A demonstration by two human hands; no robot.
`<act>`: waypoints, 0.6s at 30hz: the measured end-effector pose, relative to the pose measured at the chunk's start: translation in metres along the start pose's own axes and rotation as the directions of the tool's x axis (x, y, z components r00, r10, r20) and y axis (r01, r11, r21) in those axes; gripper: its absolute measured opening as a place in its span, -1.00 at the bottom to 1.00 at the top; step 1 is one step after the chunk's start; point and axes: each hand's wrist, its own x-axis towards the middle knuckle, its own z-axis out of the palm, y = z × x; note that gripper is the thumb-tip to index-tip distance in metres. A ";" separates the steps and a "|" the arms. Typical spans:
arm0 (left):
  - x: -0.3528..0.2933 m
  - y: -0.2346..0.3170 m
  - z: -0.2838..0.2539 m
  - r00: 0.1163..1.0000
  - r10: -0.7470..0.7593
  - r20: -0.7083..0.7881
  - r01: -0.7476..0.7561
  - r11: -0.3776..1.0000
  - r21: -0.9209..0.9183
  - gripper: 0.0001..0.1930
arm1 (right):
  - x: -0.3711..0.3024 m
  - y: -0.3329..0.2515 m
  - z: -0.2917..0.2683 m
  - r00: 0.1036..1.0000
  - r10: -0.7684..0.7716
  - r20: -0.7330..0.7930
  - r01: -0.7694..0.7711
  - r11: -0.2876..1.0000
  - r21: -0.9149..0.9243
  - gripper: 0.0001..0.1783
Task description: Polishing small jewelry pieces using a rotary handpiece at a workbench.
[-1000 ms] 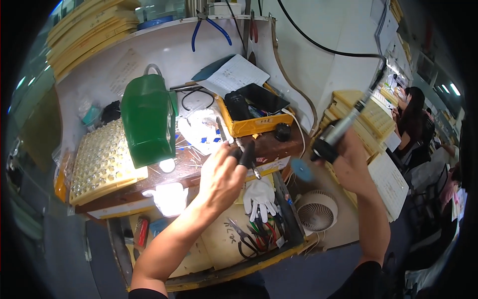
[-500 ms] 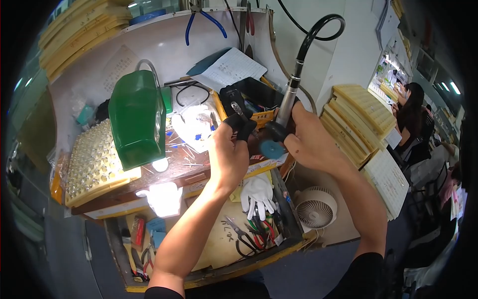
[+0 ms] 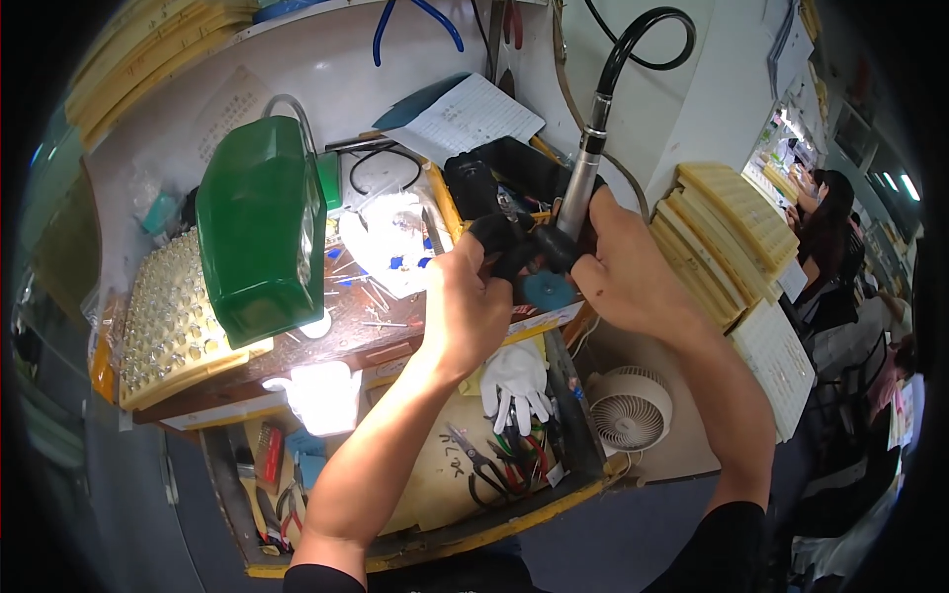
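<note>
My right hand (image 3: pixel 625 267) is closed around the silver handpiece (image 3: pixel 581 188) of a flexible-shaft rotary tool, whose black cable (image 3: pixel 618 64) loops up behind it. A blue-green disc (image 3: pixel 549 290) sits at its lower end, just below my fingertips. Black finger covers are on the thumbs and fingers of both hands. My left hand (image 3: pixel 463 311) pinches a small shiny metal piece (image 3: pixel 510 206) that pokes up above its fingers; its kind cannot be made out. The fingertips of the two hands meet or nearly meet beside the disc, hiding the contact there.
A green lamp (image 3: pixel 252 232) stands over a tray of small clear-topped compartments (image 3: pixel 173 321). Thin rods (image 3: pixel 371 296) lie on the brightly lit bench. Below, an open drawer (image 3: pixel 420 544) holds scissors, pliers and a white glove (image 3: pixel 516 385). Stacked yellow trays (image 3: pixel 712 247) and a fan (image 3: pixel 630 407) stand right.
My left hand has moved right toward the tool, bringing its fingertips up to those of my right hand. The whole view has shifted slightly.
</note>
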 end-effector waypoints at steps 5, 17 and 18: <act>0.000 -0.015 -0.001 0.997 0.063 -0.043 -0.063 0.998 0.007 -0.69 | 0.002 -0.005 -0.001 0.999 0.028 0.020 -0.027 0.999 -0.031 -0.63; -0.001 -0.010 -0.004 1.000 0.013 0.024 -0.016 0.992 0.123 -0.52 | 0.003 -0.013 -0.004 0.996 0.062 0.060 -0.065 0.997 0.036 -0.75; -0.001 -0.011 -0.004 1.000 0.012 0.023 -0.015 0.992 0.123 -0.52 | 0.003 -0.012 -0.003 0.996 0.062 0.061 -0.065 0.997 0.036 -0.75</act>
